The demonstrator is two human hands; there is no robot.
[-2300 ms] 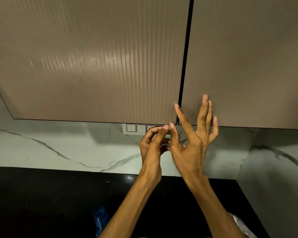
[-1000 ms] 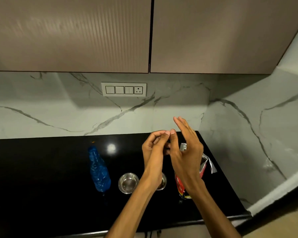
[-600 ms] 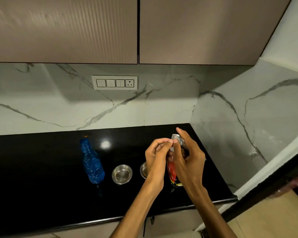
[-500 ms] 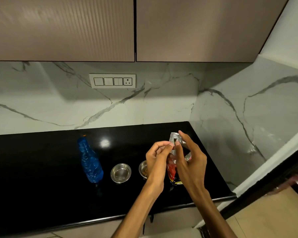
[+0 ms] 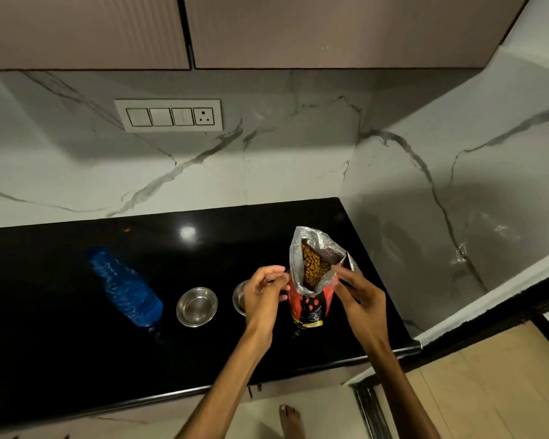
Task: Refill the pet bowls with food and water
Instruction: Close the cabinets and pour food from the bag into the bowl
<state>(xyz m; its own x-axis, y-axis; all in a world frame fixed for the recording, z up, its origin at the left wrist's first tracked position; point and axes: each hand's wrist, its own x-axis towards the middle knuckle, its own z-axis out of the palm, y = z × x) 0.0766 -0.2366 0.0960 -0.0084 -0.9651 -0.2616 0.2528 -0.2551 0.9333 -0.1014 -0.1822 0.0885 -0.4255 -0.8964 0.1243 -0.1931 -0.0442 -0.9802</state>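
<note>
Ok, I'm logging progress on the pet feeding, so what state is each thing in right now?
Food bag: upright, top open, kibble visible.
Left bowl: upright, looks empty.
Right bowl: mostly hidden, contents unclear.
Blue bottle: lying on its side.
Left hand: fingers curled beside the bag.
Right hand: at the bag's rim.

A white switch plate (image 5: pixel 168 115) with three switches and a socket sits on the grey-veined marble wall (image 5: pixel 267 160) behind the glossy black bench (image 5: pixel 45 312). Two brown ribbed cabinet doors (image 5: pixel 86 30) hang above the wall. A bare foot (image 5: pixel 290 421) stands on the pale floor (image 5: pixel 488 391) below the bench edge.
</note>
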